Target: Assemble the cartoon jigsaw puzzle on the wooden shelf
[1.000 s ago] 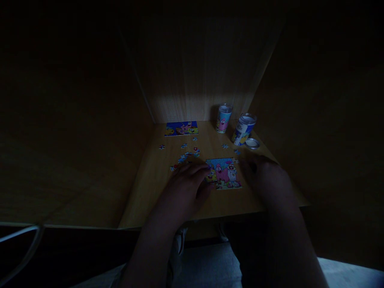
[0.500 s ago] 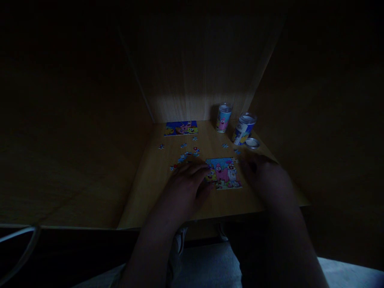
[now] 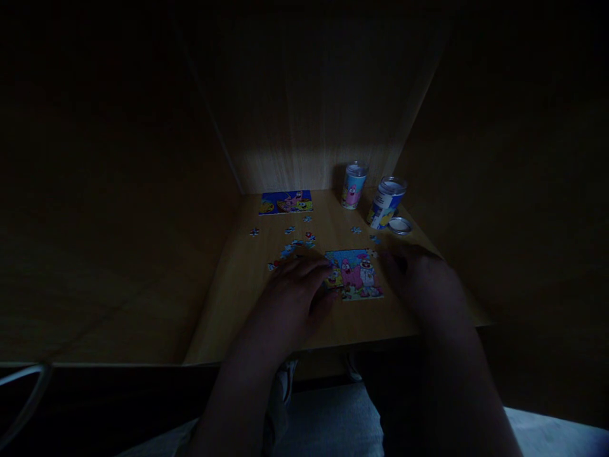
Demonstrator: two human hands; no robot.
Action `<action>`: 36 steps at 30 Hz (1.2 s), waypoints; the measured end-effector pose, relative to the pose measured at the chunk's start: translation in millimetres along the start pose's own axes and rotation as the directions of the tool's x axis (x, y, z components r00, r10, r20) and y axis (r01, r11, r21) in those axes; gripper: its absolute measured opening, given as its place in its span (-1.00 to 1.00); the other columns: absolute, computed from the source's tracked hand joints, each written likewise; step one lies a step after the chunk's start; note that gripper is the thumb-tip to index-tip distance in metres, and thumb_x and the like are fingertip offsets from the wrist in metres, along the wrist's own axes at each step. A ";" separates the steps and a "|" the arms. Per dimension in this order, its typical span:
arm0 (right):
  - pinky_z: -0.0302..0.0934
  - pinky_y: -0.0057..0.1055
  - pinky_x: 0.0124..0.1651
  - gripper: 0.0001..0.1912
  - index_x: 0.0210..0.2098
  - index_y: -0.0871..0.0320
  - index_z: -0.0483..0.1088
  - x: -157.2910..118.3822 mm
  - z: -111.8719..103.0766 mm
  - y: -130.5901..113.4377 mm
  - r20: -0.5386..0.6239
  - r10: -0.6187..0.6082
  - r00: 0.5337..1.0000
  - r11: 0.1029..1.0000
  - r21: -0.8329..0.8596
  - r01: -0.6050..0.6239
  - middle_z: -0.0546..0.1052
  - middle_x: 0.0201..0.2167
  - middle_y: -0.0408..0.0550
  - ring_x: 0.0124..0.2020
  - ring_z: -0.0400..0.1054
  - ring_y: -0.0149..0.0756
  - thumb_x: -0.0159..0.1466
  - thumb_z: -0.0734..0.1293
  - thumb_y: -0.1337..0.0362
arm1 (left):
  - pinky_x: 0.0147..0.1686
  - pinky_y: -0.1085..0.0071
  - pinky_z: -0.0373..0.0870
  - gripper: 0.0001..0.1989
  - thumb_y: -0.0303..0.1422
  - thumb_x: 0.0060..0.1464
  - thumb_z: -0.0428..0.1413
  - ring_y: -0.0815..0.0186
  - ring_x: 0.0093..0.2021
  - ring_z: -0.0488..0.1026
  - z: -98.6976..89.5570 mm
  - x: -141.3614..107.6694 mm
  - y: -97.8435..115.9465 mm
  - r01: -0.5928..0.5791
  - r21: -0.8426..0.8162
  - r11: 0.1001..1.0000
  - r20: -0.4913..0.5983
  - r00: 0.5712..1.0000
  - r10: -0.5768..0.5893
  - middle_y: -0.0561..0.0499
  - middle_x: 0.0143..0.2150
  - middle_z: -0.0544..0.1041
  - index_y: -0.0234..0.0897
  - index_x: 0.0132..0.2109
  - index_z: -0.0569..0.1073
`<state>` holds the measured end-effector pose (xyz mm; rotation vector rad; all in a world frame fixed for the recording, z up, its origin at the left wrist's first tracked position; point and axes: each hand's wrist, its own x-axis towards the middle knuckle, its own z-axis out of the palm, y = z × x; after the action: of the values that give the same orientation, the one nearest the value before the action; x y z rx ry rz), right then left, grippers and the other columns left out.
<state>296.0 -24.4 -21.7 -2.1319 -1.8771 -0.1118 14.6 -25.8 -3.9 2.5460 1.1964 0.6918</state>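
A partly assembled cartoon jigsaw puzzle (image 3: 353,274) lies flat on the wooden surface, with an uneven left side. My left hand (image 3: 297,285) rests at that left side, thumb and fingers apart, fingertips touching or very close to it. To the right of the puzzle, my right hand (image 3: 419,273) is held low with curled fingers; whatever they may hold is hidden in the dark. Beyond my left fingers lies a cluster of loose puzzle pieces (image 3: 291,247), partly covered by the hand. One loose piece (image 3: 375,239) sits just past the puzzle's top right corner.
Two cartoon-printed cans stand at the back right, a smaller can (image 3: 352,187) and a larger can (image 3: 384,204). A round lid (image 3: 400,225) lies beside the larger one. Another picture puzzle (image 3: 286,202) lies at the back left. Wooden panels enclose the dim surface (image 3: 228,311).
The view has shifted very slightly. Both hands stay in nearly the same places, and the puzzle and loose pieces look unchanged.
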 end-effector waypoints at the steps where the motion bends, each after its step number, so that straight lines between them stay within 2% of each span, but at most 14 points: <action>1: 0.30 -0.25 -0.25 -0.50 -0.16 0.13 0.62 0.1 0.0 0.1 -0.001 -0.003 1.000 1.000 -0.001 0.003 0.70 -0.26 0.19 -0.32 0.56 -0.08 0.61 0.19 -0.05 | 0.42 -0.13 0.47 -0.67 -0.28 0.47 0.24 0.02 0.34 0.55 -0.6 0.2 0.4 0.000 -0.001 1.000 0.000 1.000 0.000 -0.06 0.35 0.63 -0.07 0.30 0.57; 17: 0.32 -0.26 -0.23 -0.49 -0.11 0.14 0.63 0.7 1.0 -0.2 0.001 0.007 1.000 1.000 -0.023 -0.007 0.72 -0.21 0.19 -0.28 0.58 -0.07 0.61 0.19 -0.05 | 0.46 -0.14 0.43 -0.63 -0.28 0.45 0.26 0.01 0.37 0.53 -0.1 0.4 -0.1 0.013 0.001 1.000 0.010 1.000 -0.013 -0.07 0.35 0.63 -0.06 0.33 0.57; 22: 0.31 -0.27 -0.25 -0.50 -0.13 0.14 0.63 0.8 1.1 0.5 0.004 0.009 1.000 1.000 -0.004 -0.009 0.70 -0.27 0.18 -0.31 0.57 -0.08 0.61 0.20 -0.06 | 0.45 -0.13 0.43 -0.63 -0.28 0.45 0.26 0.01 0.38 0.53 -1.1 0.4 0.8 0.026 -0.004 1.000 0.017 1.000 -0.026 -0.06 0.36 0.62 -0.05 0.32 0.57; 36: 0.33 -0.24 -0.20 -0.51 -0.12 0.14 0.64 0.7 -1.0 -0.5 0.020 0.002 1.000 1.000 -0.010 -0.002 0.72 -0.20 0.20 -0.25 0.60 -0.04 0.61 0.19 -0.03 | 0.46 -0.12 0.43 -0.65 -0.28 0.46 0.25 0.01 0.37 0.53 0.2 0.7 -0.1 0.019 -0.006 1.000 0.008 1.000 -0.019 -0.07 0.36 0.62 -0.07 0.31 0.58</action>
<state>295.7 -23.9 -20.5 -2.1491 -1.8897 -0.1008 15.0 -25.2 -3.9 2.5274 1.2121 0.6788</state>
